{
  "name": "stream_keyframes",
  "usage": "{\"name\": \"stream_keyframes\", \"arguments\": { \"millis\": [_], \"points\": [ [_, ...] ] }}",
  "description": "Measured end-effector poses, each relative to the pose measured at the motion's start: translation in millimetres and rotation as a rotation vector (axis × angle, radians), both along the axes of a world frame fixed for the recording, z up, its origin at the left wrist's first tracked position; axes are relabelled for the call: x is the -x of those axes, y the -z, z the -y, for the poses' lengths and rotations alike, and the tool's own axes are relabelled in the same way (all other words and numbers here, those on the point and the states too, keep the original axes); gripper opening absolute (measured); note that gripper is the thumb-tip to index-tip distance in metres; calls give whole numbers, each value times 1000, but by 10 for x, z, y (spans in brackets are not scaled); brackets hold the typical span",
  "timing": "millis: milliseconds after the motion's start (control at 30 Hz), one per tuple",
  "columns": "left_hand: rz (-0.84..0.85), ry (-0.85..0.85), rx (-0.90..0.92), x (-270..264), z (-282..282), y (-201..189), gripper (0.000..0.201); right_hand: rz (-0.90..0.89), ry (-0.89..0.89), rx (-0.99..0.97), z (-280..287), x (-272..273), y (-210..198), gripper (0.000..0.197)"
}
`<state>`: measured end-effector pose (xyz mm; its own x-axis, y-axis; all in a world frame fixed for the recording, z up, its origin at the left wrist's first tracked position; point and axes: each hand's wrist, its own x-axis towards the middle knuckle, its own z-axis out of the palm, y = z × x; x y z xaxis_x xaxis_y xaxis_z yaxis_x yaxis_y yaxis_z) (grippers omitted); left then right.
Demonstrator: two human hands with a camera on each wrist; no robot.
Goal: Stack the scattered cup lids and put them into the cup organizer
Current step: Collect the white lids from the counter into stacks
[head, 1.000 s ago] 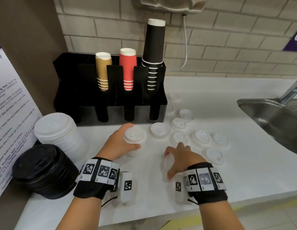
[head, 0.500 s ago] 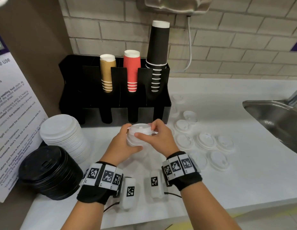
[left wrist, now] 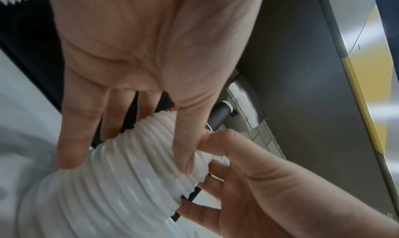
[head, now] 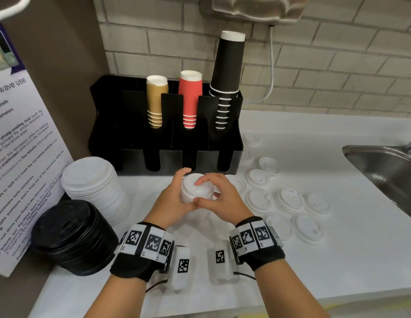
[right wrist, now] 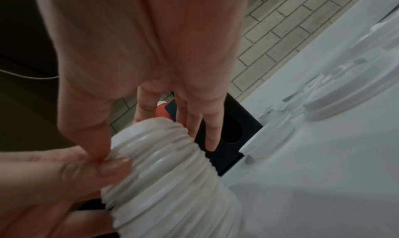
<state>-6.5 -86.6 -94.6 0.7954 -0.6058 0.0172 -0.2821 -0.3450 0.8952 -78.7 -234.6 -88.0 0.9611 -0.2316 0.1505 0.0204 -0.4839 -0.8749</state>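
We hold a stack of white cup lids (head: 195,188) above the bench (head: 314,260), just in front of the black cup organizer (head: 112,125). Our left hand (head: 171,199) has its grip curled round the stack's side, and our right hand (head: 219,196) pinches the top lid, fingertips on its crown and thumb at its rim.

The risk, as we judge it, is that the top lid seats crooked: a tilted lid would let the stack lean and spill when it is lifted toward the organizer. A loose squeeze could also let lower lids slip out.

The organizer holds tan cups (head: 156,99), red ribbed cups (head: 190,97) and black cups (head: 227,72) in neighbouring slots. Loose lids (head: 289,200) lie scattered to the right.
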Motion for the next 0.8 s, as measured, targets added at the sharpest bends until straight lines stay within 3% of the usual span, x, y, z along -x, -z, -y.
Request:
{"name": "stream_keyframes", "arguments": {
  "millis": [200, 300, 400, 467, 567, 700, 800],
  "points": [
    [19, 5, -65, -8, 0, -23, 53, -77, -61, 91, 25, -12, -23, 34],
    [12, -6, -77, -21, 2, -38, 48, -81, -98, 80, 89, -35, -56, 30],
    [-3, -32, -103, -34, 4, -50, 49, -105, 112, 92, 282, -151, -97, 21],
    [-2, -37, -114, -32, 12, -54, 48, -314, 242, 246, 443, -260, -106, 30],
    [20, -43, -119, -13, 22, -60, 43, -632, 268, 500, 570, -405, -94, 57],
    [33, -61, -121, 1, 30, -51, 42, -719, 221, 714, 580, -508, -48, 65],
    [18, -69, -127, -14, 34, -41, 43, -668, 186, 645, 610, -474, -82, 59]
  ]
}}
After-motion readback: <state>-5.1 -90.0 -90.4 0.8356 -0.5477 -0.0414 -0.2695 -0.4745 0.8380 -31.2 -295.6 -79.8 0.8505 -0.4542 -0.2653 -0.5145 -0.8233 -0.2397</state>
